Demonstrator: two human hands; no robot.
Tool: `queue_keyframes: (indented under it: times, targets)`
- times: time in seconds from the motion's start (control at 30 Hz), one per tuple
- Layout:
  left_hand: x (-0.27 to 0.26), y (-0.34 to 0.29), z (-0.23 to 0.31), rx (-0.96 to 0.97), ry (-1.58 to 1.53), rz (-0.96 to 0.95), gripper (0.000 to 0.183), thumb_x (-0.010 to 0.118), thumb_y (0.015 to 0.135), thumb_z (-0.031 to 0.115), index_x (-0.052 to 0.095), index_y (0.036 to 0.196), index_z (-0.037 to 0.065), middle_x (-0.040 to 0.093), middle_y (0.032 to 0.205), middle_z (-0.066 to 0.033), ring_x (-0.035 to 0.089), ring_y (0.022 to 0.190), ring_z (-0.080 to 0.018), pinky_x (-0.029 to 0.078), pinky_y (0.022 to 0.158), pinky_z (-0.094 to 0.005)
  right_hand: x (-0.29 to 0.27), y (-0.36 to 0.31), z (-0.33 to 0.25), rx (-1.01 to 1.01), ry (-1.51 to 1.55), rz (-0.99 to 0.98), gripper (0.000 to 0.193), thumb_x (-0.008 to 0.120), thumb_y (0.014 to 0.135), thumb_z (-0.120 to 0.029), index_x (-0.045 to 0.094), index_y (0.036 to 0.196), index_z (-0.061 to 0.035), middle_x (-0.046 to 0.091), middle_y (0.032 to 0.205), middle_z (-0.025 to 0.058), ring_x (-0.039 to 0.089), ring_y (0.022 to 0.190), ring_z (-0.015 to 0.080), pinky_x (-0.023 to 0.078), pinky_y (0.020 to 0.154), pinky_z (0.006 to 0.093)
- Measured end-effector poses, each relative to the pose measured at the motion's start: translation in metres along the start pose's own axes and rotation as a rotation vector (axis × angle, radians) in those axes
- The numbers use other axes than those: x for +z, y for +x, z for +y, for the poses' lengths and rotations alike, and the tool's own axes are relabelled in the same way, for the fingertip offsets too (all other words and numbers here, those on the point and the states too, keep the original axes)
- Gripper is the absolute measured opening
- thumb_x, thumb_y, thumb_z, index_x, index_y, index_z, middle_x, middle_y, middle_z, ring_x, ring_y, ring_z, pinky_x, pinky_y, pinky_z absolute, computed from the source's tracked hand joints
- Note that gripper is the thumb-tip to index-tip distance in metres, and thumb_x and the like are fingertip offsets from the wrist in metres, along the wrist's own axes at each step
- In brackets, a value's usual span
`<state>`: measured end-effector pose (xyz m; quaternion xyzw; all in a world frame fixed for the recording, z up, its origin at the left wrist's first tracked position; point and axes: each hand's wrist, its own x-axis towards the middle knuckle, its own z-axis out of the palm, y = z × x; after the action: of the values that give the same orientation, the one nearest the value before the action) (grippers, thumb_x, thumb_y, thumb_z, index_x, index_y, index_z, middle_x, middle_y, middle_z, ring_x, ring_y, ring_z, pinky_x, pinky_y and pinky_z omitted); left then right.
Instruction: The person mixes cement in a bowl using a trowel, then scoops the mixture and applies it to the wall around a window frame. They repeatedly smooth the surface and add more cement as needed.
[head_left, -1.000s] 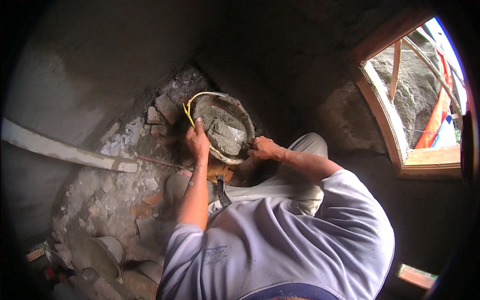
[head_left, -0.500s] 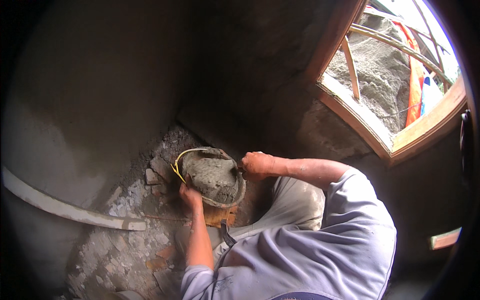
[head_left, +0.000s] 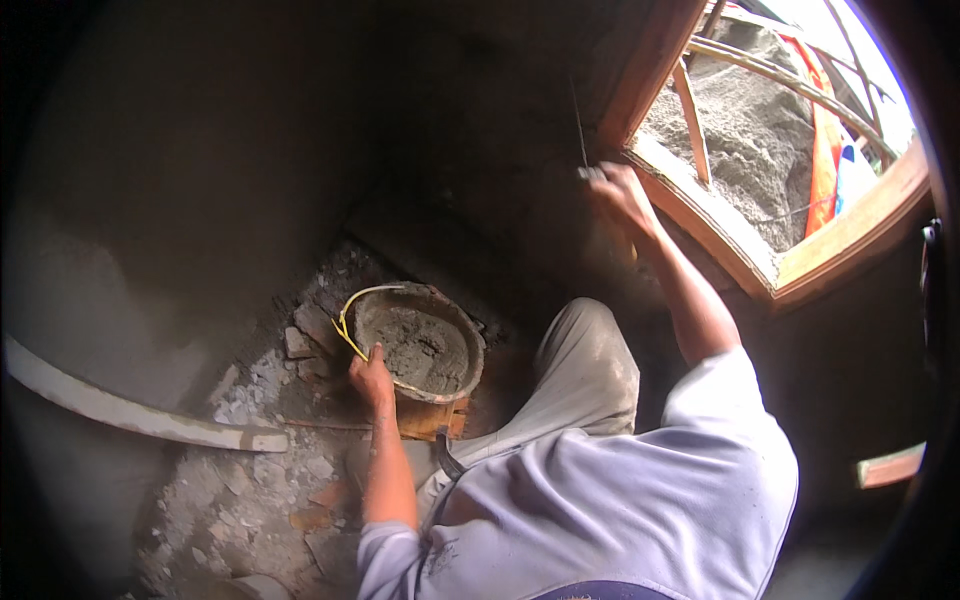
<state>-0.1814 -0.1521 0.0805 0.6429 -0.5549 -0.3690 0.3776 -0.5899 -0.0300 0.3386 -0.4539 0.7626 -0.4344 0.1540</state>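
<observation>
Left hand: I saw the left hand point(head_left: 372, 382) closed on the bucket's near-left rim, thumb over the edge beside the yellow handle point(head_left: 343, 328); its other fingers were too hidden for me to place.
Right hand: from my end, the right hand point(head_left: 622, 198) was raised well apart from the bucket, near the lower-left corner of the window frame point(head_left: 700, 215), curled closed around a thin-bladed tool point(head_left: 589, 174).
Blade: it pointed upward, nearly edge-on to my camera, so I could not tell its full shape.
Bucket: the bucket point(head_left: 472, 372) stood mouth-up, low by the floor's far corner, in front of the bent right knee point(head_left: 590, 345).
Mix: wet grey mortar point(head_left: 425, 345) lay inside, its surface uneven.
Wood: an orange-brown wooden piece point(head_left: 425, 424) showed at the bucket's near edge.
Floor: I had broken rubble point(head_left: 240, 480) along its left edge.
</observation>
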Motion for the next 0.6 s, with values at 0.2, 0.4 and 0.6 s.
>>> queue_keyframes:
  times: [0.2,0.4,0.6]
  targets:
    - [0.004,0.009,0.009,0.029,0.044,-0.122,0.031,0.061,0.079,0.019,0.057,0.081,-0.011,0.061,0.080,-0.0279,0.058,0.077,-0.0423,0.042,0.072,-0.0467,0.080,-0.072,0.037,0.047,-0.187,-0.394,0.032,0.062,0.079,-0.021,0.055,0.099,0.0020,0.063,0.084,0.0206,0.062,0.077,0.0251,0.049,0.070,0.0396]
    - [0.011,-0.007,0.009,0.108,-0.019,-0.064,0.033,0.058,0.073,0.022,0.057,0.074,-0.011,0.059,0.072,-0.0304,0.059,0.069,-0.0450,0.044,0.064,-0.0475,0.211,-0.084,0.048,-0.031,-0.770,-0.848,0.017,0.062,0.076,-0.018,0.070,0.087,-0.0079,0.069,0.087,0.0133,0.068,0.084,0.0291,0.055,0.070,0.0402]
    - [0.004,-0.019,0.017,0.057,0.089,-0.021,0.038,0.059,0.077,0.027,0.054,0.074,-0.011,0.058,0.071,-0.0302,0.057,0.071,-0.0462,0.043,0.066,-0.0490,0.263,-0.139,0.045,-0.193,-0.820,-1.028,0.023,0.052,0.085,-0.015,0.068,0.096,-0.0027,0.067,0.102,0.0172,0.065,0.097,0.0323,0.054,0.081,0.0419]
